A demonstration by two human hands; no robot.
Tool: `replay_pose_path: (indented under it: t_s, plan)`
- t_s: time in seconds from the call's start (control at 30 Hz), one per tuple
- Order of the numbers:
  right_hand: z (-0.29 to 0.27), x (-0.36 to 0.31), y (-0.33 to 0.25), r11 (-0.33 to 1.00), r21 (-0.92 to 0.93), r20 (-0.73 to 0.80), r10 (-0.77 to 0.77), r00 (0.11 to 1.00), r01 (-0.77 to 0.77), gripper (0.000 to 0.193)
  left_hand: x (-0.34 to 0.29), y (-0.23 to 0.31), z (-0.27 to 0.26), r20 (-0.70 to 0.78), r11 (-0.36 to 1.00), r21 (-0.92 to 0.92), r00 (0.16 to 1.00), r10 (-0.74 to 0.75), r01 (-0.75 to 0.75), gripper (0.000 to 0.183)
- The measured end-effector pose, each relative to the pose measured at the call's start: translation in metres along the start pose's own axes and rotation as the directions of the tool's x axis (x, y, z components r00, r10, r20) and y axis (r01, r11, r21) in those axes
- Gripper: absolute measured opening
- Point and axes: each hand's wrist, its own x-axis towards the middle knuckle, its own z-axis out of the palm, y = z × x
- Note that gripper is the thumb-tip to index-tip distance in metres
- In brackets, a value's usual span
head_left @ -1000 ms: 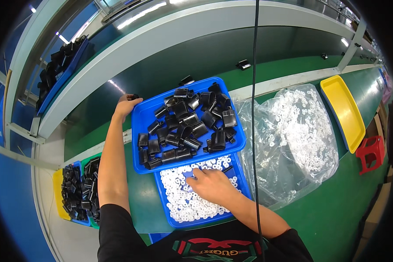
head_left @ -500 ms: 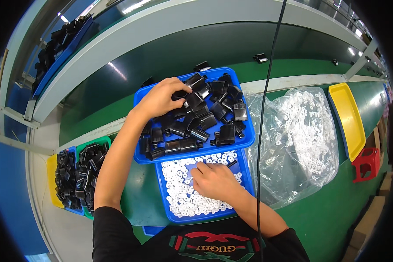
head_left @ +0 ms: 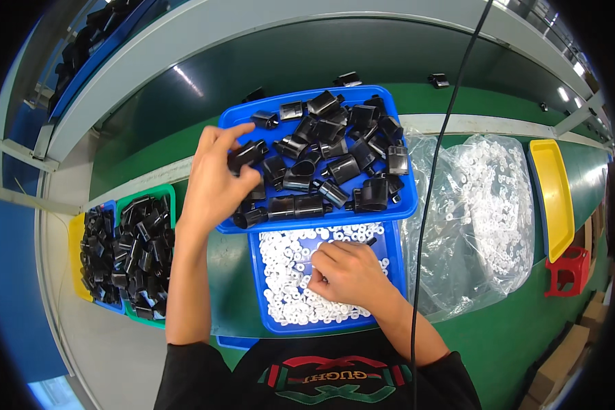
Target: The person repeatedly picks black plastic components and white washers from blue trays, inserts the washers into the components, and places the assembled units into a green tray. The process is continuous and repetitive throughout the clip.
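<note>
Over the left end of the upper blue tray (head_left: 297, 226), my left hand (head_left: 212, 178) has its fingers and thumb around a short black plastic housing (head_left: 249, 156) with a narrow stub. Many similar black housings (head_left: 343, 169) lie loose in this tray. My right hand (head_left: 352, 275) is closed above the lower blue tray (head_left: 257, 277), which holds small white plastic rings (head_left: 285, 301). Its curled fingers hide most of what they grip. A small dark tip (head_left: 371, 241) shows just beyond the knuckles; I cannot tell whether it belongs to something held.
To the right lies a clear plastic bag (head_left: 495, 212) of white rings, beside a yellow tray (head_left: 552, 198) and a red stool (head_left: 568, 272). Green (head_left: 172, 205) and yellow (head_left: 76, 256) bins of black parts stand left. A black cable (head_left: 436, 157) hangs in front.
My left hand has drawn back from the middle of the housings toward the tray's left end, with a housing between its fingers. My right hand stays over the rings, its fingers more curled.
</note>
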Motion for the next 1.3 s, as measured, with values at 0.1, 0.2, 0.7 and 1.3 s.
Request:
replay_pose_path:
  t_s: [0.1,0.2,0.7,1.3]
  plan:
    - [-0.003,0.002,0.001,0.997,0.073,-0.048,-0.012,0.999,0.015,0.018,-0.028,-0.007,-0.001,0.051,0.939,-0.34,0.998,-0.04,0.055,0.053]
    - [-0.006,0.004,0.0,0.987,0.16,-0.064,-0.02,0.998,0.03,0.02,-0.051,0.007,0.004,0.108,0.653,-0.746,0.991,-0.08,0.134,0.045]
    - [-0.049,0.019,-0.038,0.869,0.475,-0.186,0.253,0.949,-0.139,0.023,-0.101,-0.019,0.052,0.117,0.28,-0.959,0.95,0.289,0.033,0.048]
    - [-0.035,0.025,-0.044,0.931,0.316,-0.014,0.199,0.98,-0.184,0.048,-0.117,-0.019,0.061,0.128,0.173,-0.981,0.967,0.219,0.091,0.038]
